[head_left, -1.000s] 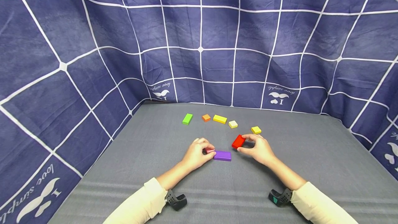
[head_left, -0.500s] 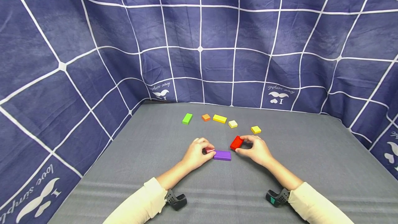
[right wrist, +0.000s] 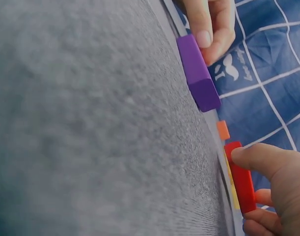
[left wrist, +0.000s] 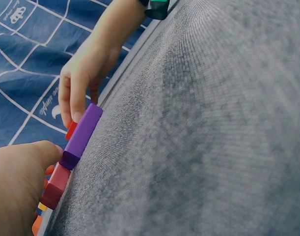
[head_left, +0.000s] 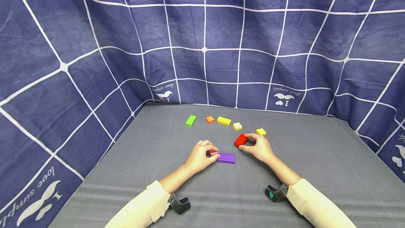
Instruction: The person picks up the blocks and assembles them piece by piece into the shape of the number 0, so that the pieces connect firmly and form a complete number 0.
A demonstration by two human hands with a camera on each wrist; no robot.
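Note:
My left hand [head_left: 200, 157] curls its thumb and fingers around a small pinkish-red block [left wrist: 56, 187], largely covered by them in the head view. Against that block's right end lies a purple rectangular block [head_left: 226, 158], the left thumb right at the seam between the two. Farther back and to the right, my right hand [head_left: 261, 147] pinches a bright red rectangular block [head_left: 241, 140] between thumb and fingers. The red block [right wrist: 240, 177] sits angled, apart from the purple one, and the right wrist view shows the thumb on its near face.
Behind the hands lie a green block [head_left: 191, 120], an orange block [head_left: 210, 119], a long yellow block [head_left: 224, 121], a cream block [head_left: 237, 126] and a small yellow block [head_left: 261, 132]. A grey cloth [head_left: 152, 150] covers the table; a blue checked curtain [head_left: 221, 66] hangs behind.
My right hand has shifted slightly left and then farther back, carrying the red block along. My left hand, the pinkish-red block and the purple block have stayed in place.

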